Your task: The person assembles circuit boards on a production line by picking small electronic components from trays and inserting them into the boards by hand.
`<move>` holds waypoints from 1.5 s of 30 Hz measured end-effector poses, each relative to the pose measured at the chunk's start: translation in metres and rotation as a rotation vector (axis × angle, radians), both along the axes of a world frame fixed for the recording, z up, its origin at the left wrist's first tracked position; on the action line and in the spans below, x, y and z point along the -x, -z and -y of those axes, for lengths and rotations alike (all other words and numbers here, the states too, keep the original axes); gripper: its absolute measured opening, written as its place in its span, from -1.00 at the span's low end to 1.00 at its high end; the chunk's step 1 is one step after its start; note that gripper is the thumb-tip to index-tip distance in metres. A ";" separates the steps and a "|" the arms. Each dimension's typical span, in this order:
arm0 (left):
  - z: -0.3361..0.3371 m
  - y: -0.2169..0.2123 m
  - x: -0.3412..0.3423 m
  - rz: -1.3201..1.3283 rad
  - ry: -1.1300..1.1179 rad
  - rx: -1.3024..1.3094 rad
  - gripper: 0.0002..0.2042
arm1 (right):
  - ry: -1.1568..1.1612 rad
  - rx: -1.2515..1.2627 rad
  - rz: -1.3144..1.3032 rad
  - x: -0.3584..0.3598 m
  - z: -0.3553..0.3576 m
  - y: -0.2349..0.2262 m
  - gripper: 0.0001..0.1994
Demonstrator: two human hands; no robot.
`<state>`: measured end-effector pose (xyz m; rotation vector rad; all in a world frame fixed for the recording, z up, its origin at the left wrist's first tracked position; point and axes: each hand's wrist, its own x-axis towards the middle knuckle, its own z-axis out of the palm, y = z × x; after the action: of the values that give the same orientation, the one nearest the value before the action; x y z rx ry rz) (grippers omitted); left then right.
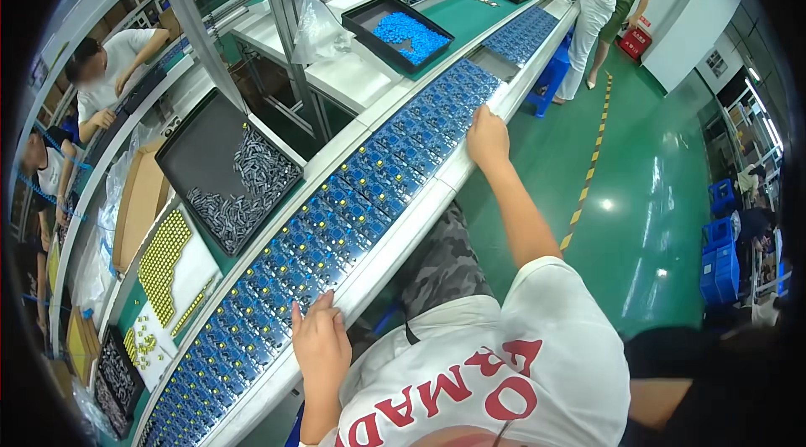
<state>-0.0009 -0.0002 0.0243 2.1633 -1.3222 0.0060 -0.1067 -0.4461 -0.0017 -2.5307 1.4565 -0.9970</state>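
Observation:
A long row of blue circuit boards (378, 170) runs along the line in front of me, many bearing small yellow parts. My left hand (321, 345) lies at the near edge of the row, fingers stretched out and apart, fingertips by the boards. Farther up the line, my right hand (489, 141) is closed at the boards' near edge, beside the white rail (437, 188). Its fingers are curled, and what they hold, if anything, is hidden.
Beyond the boards are a black tray (197, 141) of dark cylindrical parts, a black tray (369, 23) of blue parts, and yellow parts (164, 254) on a white sheet. A metal post (197, 27) stands behind. Other people are around the line; blue stools (550, 78) stand right.

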 end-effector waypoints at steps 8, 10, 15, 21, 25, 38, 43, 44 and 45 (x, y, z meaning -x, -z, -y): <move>0.005 0.000 0.003 -0.014 -0.037 0.015 -0.94 | -0.084 0.090 0.027 0.002 0.003 0.003 -0.91; 0.007 -0.001 0.003 -0.028 -0.055 0.024 -0.96 | -0.107 0.090 0.024 0.004 0.004 0.001 -0.92; 0.010 -0.006 0.005 -0.015 -0.056 0.002 -0.97 | -0.146 0.088 0.035 0.010 0.006 -0.001 -0.93; 0.007 -0.013 0.011 -0.072 -0.136 -0.073 -0.96 | -0.195 -0.012 0.053 0.015 -0.002 -0.008 -0.92; 0.010 -0.014 0.006 0.022 -0.123 0.003 -0.97 | -0.253 -0.107 0.224 0.026 -0.005 0.003 -0.90; 0.127 -0.041 -0.053 -0.619 -0.159 0.137 -0.88 | -0.463 -0.535 1.081 0.078 -0.123 0.080 -0.93; 0.139 -0.035 -0.048 -0.748 -0.169 0.111 -0.87 | -0.588 -0.851 1.013 0.092 -0.143 0.092 -0.94; 0.142 -0.033 -0.047 -0.751 -0.176 0.097 -0.87 | -0.636 -0.907 0.975 0.094 -0.145 0.094 -0.94; 0.144 -0.032 -0.046 -0.742 -0.161 0.099 -0.87 | -0.630 -0.922 0.974 0.094 -0.149 0.097 -0.94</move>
<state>0.0452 -0.1446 0.0560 1.8917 -0.7016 -0.5946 -0.2012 -0.2972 -0.0983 -1.3207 0.5329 -0.8934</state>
